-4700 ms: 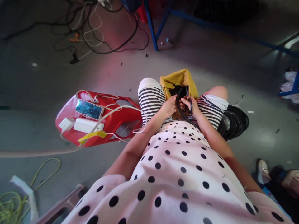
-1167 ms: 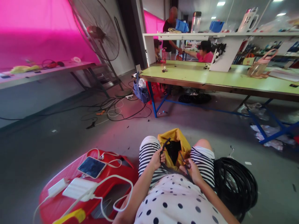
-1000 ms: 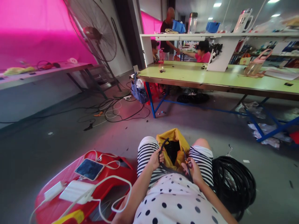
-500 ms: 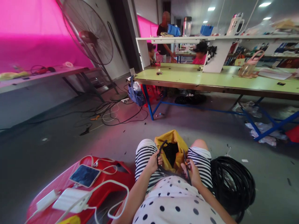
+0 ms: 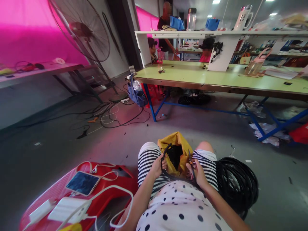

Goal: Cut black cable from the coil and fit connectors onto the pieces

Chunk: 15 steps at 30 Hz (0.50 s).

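My left hand [image 5: 157, 166] is closed around a black cable [image 5: 171, 177], whose free end sticks up above the fingers. The cable runs across my lap towards my right hand [image 5: 196, 170]. That hand holds scissors [image 5: 190, 159] with an orange part near the pivot and the blades pointing up; it also seems to be at the cable. Between my knees stands an open yellow bag [image 5: 186, 148] with dark pieces inside. A large coil of black cable [image 5: 249, 186] lies on the floor by my right leg.
At my left is a red stool [image 5: 57, 189] with a phone [image 5: 83, 183], a white power bank and cords. Ahead stands a long green-topped table [image 5: 187, 72] with blue legs; people are behind it. A big fan [image 5: 80, 30] and floor cables are at the left.
The view has shifted slightly, so the table and fan sit a little higher and further left. Both hands keep nearly the same pose, with the cable and scissors still held.
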Each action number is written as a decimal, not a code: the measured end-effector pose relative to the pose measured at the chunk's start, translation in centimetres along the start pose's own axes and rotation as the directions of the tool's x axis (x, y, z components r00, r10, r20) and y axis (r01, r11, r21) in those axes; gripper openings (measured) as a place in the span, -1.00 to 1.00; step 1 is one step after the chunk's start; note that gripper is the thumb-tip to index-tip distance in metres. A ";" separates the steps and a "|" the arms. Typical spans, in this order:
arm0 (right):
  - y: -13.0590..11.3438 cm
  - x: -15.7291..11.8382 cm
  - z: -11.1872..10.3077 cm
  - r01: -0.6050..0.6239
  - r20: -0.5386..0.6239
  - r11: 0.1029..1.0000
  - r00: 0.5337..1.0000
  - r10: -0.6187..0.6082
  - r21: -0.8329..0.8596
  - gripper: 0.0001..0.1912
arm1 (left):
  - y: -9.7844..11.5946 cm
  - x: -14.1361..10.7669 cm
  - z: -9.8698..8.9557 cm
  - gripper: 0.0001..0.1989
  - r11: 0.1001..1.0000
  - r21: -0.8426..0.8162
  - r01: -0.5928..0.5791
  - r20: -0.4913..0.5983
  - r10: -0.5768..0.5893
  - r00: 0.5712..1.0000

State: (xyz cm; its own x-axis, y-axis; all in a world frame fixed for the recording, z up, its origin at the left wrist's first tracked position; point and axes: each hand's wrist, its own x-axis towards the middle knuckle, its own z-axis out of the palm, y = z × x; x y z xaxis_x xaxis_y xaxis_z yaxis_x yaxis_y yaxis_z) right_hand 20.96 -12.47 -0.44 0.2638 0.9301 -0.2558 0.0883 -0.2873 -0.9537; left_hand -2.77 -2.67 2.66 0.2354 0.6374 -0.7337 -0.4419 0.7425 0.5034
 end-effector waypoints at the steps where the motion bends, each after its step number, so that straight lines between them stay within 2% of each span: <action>1: -0.4 0.5 0.0 0.048 0.035 0.998 0.998 -0.047 -0.046 -0.17 | 0.0 0.1 -0.1 -0.65 1.000 -0.004 0.006 -0.002 -0.006 1.000; 3: -0.9 1.4 0.0 0.166 0.074 0.973 0.985 -0.155 -0.163 -0.20 | -0.2 0.4 -0.3 -0.66 1.000 -0.017 0.014 0.001 -0.014 1.000; 5: -1.1 2.2 -0.2 0.238 0.065 0.932 0.971 -0.229 -0.275 -0.23 | -0.4 0.7 -0.6 -0.71 0.999 -0.031 0.012 0.022 -0.011 1.000; 8: -0.9 3.9 -1.0 0.252 -0.079 0.880 0.948 -0.308 -0.403 -0.24 | -0.8 1.2 -1.3 -0.71 0.999 -0.038 0.007 0.068 -0.004 0.998; 10: -1.0 5.7 -1.9 0.228 -0.265 0.864 0.890 -0.372 -0.449 -0.18 | -0.9 1.4 -1.7 -0.67 0.999 -0.035 0.016 0.084 -0.013 0.996; 12: -1.4 8.0 -2.9 0.201 -0.425 0.855 0.799 -0.426 -0.479 -0.09 | -1.1 1.6 -2.0 -0.64 0.999 -0.032 0.024 0.088 -0.021 0.996; 14: -2.0 10.4 -3.8 0.192 -0.484 0.842 0.745 -0.459 -0.504 -0.06 | -1.2 1.8 -2.2 -0.63 0.999 -0.028 0.017 0.097 -0.014 0.995; 15: -2.2 11.5 -4.1 0.168 -0.500 0.834 0.732 -0.463 -0.525 -0.07 | -1.3 2.0 -2.4 -0.63 1.000 -0.025 0.011 0.100 -0.008 0.995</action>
State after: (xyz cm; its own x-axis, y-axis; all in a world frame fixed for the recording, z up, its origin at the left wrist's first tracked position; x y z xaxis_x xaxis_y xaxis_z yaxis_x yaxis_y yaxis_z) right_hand 27.79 -2.06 -0.59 0.6329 0.6989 0.3332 0.6224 -0.2033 -0.7558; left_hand -3.77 -2.90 -0.53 0.3245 0.6489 -0.6882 -0.4609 0.7439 0.4840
